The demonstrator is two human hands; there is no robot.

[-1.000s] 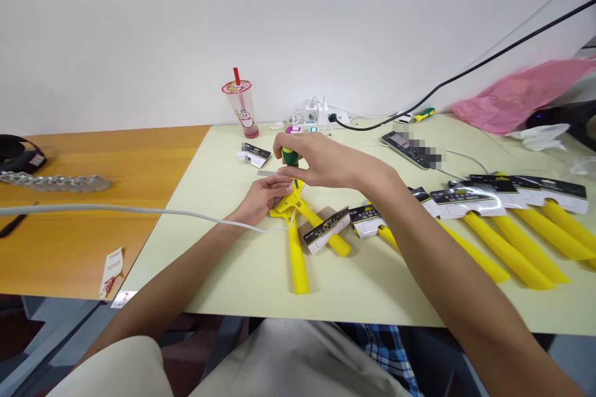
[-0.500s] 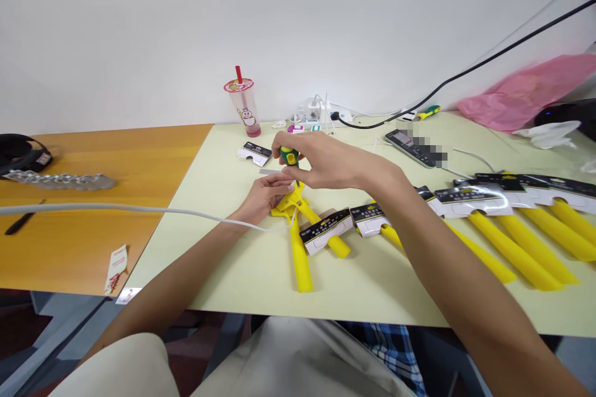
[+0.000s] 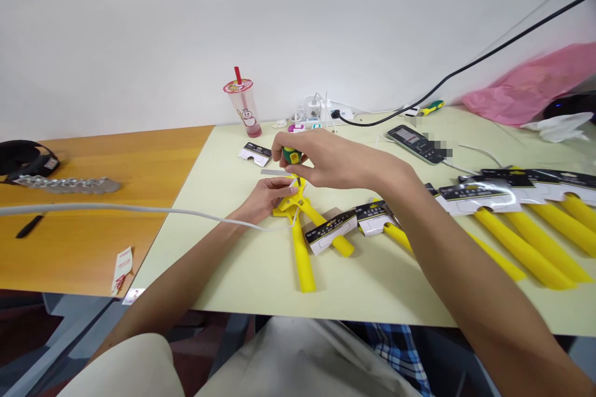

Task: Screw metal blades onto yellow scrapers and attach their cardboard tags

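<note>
My right hand is closed round the green and yellow handle of a screwdriver. The screwdriver stands upright, its shaft pointing down at the head of a yellow-handled scraper. With fingers pinched, my left hand holds that scraper's head from the left. Part of the head is hidden under my fingers. A thin grey metal strip lies just beyond my left fingertips. Another yellow handle, with a black and white card label, lies at an angle beside the scraper.
Several yellow-handled tools with card labels lie to the right, partly behind my forearm. At the back stand a plastic cup and a power strip. A phone lies back right. A white cable crosses above my left forearm.
The view has shifted slightly, so the tools on the right appear a little further right. Both hands keep their hold on the scraper and screwdriver.
</note>
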